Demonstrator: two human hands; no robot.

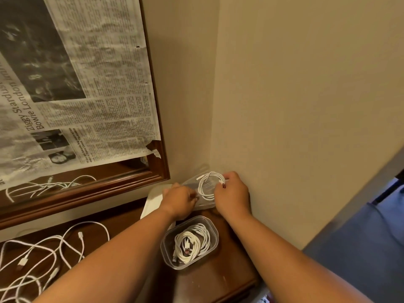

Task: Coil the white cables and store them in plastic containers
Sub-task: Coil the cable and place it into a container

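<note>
Bare forearms fill the bottom of the view, both reaching away toward the wall corner. Between the hands sits the small oval coil of white cable [210, 186], its longer axis running roughly away from the person and its plug end poking out at the upper left. The right hand [232, 193] pinches the coil's right edge with its fingers curled on the strands, so it is the hand in contact with the coil. The left hand [180, 199] is just to the coil's left, fingers apparently curled on the near-left edge of the clear rectangular plastic container [205, 206] that the coil lies in or over. That container is tipped up toward the corner, and I cannot tell whether the coil rests on its floor. As I judge it, the coming move is a short push down into it, with the left hand steadying. Nearer the person stands a second clear plastic tub [215, 231] holding a bundle of coiled white cables [192, 241]. By the left hand lies a flat white lid [153, 200]. Well apart to the left, loose white cables [43, 254] sprawl uncoiled on the dark wooden tabletop [218, 278]
</note>
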